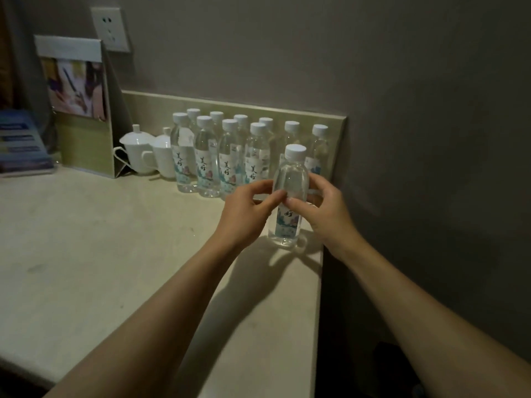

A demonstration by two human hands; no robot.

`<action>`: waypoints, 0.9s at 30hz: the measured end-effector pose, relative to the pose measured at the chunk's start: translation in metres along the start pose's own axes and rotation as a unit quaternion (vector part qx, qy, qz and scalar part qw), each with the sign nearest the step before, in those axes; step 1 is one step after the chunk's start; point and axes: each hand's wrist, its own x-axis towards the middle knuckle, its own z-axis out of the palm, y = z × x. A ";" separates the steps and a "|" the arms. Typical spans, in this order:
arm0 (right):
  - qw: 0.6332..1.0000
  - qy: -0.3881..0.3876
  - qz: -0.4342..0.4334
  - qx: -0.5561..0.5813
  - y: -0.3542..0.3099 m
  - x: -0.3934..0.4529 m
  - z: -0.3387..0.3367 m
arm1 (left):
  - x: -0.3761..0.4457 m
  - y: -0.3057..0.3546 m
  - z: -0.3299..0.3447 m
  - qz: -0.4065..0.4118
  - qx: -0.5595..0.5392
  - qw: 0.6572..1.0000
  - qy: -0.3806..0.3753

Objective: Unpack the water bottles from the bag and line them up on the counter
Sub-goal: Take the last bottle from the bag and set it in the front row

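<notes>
Ten water bottles [230,156] stand in two rows at the far worktop [115,239] edge. Both hands, left hand [244,214] and right hand [324,216], pinch one more bottle [290,179], standing near right; the bag is unseen, so the task looks mostly done.

Clear white-capped bottle [289,179] upright on counter [115,239] (near ten others [227,147])

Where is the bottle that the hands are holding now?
In the head view, the held bottle stands upright on the counter near its right edge, in front of the bottle rows, gripped between the left hand and right hand.
</notes>
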 end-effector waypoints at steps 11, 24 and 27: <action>1.000 0.007 0.010 -0.014 0.038 0.040 0.005 | 0.048 -0.025 0.004 0.016 0.025 0.999 0.026; 0.967 0.030 0.091 -0.234 0.056 0.011 0.020 | 0.050 -0.055 -0.012 0.051 0.185 0.978 -0.079; 0.965 0.055 0.095 -0.237 0.053 0.014 0.030 | 0.050 -0.063 -0.014 0.047 0.181 0.978 -0.093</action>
